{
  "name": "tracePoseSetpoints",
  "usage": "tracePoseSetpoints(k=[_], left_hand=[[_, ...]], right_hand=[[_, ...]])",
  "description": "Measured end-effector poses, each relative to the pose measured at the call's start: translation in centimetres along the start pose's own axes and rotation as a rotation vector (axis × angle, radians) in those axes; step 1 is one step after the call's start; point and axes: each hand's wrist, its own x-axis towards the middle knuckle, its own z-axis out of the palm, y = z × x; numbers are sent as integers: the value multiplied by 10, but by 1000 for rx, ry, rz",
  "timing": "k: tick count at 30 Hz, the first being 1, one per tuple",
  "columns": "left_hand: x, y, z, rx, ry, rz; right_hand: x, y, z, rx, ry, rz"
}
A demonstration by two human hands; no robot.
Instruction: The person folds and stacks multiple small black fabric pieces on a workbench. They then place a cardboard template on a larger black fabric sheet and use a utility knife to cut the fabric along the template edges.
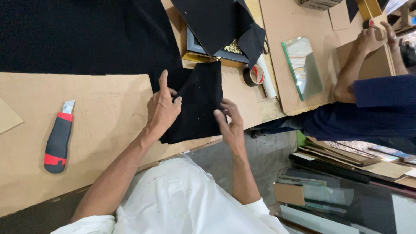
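A brown desk [86, 130] fills most of the view, its far part covered by a broad sheet of black cloth [78, 34]. At the desk's near edge lies a smaller folded piece of black fabric [201, 99], and both of the person's hands are on it. The left hand [162, 108] presses down on the fabric's left side, index finger stretched out straight and the other fingers bent against the cloth. The right hand [229, 123] pinches the fabric's right edge between thumb and fingertips (the grip is light, at the very border). The person's white shirt [182, 199] shows at the bottom of the view.

Across a gap, a co-worker in a dark blue sleeve [381, 91] rests a hand [372, 37] on a cardboard piece [368, 60] on a second work surface. Near it lies a glass pane [303, 67] with a green edge. Beyond the folded fabric sits a dark picture frame [203, 50] with a gold ornament, partly under more black cloth. A utility knife [58, 138] with a black and red handle lies well to the left of the left hand, blade exposed. A roll of tape [255, 74] stands just beside a white tube [266, 82] near the desk's corner.
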Motion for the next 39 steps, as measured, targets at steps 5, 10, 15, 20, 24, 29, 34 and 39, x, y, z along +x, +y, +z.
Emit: tracePoseSetpoints(k=[5,10,15,20,24,29,34,39], left_hand=[[0,-15,1,-133,69,95],[8,-27,-6,-163,21,-18],[17,-24,-21,-81,-1,-38],[20,-23,-24,-63,-47,-105],[18,-22,-18,26,13,52],[11,-16,-21,104,14,59],[7,-12,-29,414,252,493],[10,-18,-30,372,209,526]], right_hand=[[-9,47,-25,114,188,278],[-31,63,-16,-18,130,301],[-37,57,-11,-2,143,337],[-42,23,-10,-246,195,97],[-35,-1,12,-503,-3,-222],[-24,-8,36,-718,-291,-219],[-26,-10,33,-719,-265,-207],[26,6,-3,-361,-241,-135]])
